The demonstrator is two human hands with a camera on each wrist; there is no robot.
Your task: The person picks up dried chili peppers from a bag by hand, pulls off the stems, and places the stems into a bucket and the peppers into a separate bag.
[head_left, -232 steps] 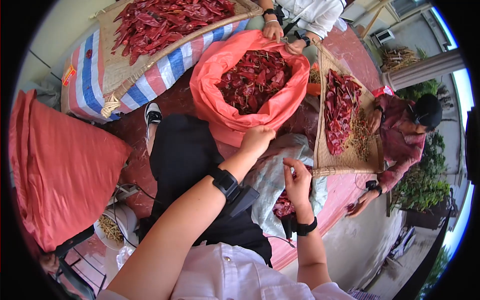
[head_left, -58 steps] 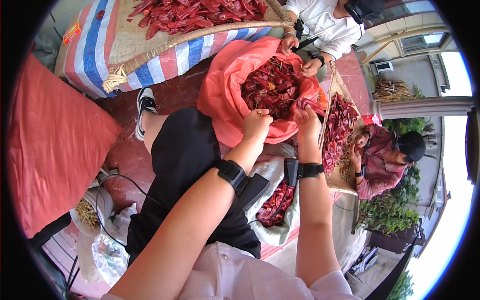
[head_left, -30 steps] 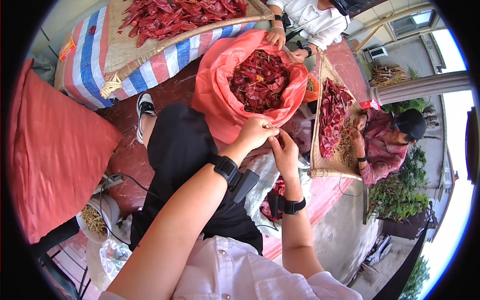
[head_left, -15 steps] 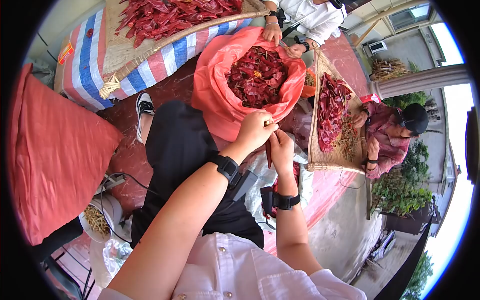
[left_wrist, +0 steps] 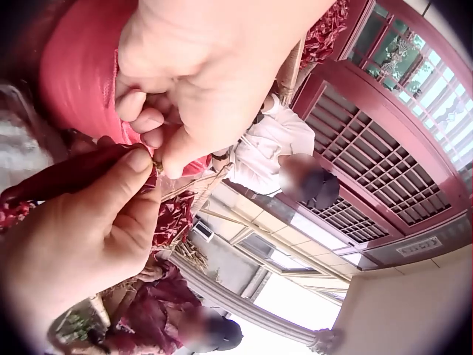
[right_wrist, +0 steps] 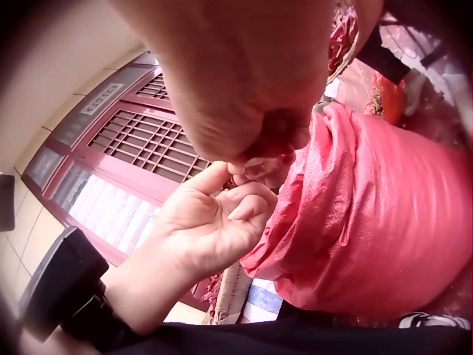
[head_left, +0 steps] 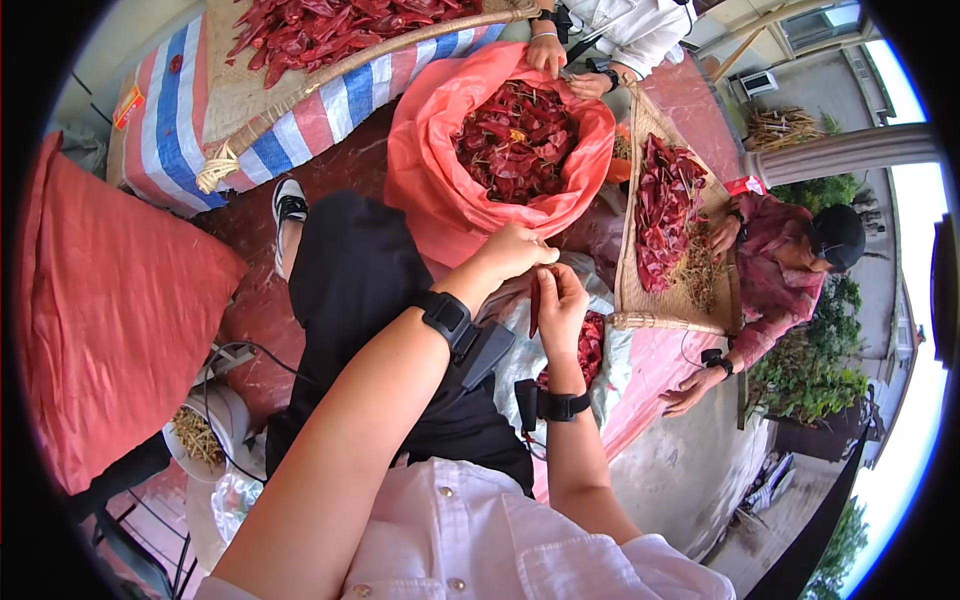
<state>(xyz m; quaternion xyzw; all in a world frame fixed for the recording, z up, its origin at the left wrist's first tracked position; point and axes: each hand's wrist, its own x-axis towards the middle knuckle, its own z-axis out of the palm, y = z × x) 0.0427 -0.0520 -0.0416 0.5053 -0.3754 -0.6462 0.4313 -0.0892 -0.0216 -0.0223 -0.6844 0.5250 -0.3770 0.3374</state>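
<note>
Both hands meet just in front of the open red sack (head_left: 425, 190), which holds dried red chilies (head_left: 515, 150). My right hand (head_left: 562, 312) pinches a dried chili (head_left: 535, 302) between thumb and fingers; its dark red body hangs down beside the palm. In the left wrist view the same chili (left_wrist: 70, 174) lies lengthwise, its stem end at my left fingertips. Thumb and forefinger of my left hand (head_left: 512, 252) pinch that stem, the other fingers curled into the palm. From the right wrist view, my right hand largely hides the chili.
A pale woven sack (head_left: 610, 375) with red chilies stands below my right hand. Woven trays of chilies lie on striped cloth (head_left: 300, 140) and at the right (head_left: 625, 290). Two people work nearby. A white bucket (head_left: 232, 420) of stems and a tall red sack (head_left: 120, 310) stand left.
My right hand was at the red sack's rim with a chili; it has drawn back to meet my left hand. The chili now hangs lower. The person at right has stretched an arm out.
</note>
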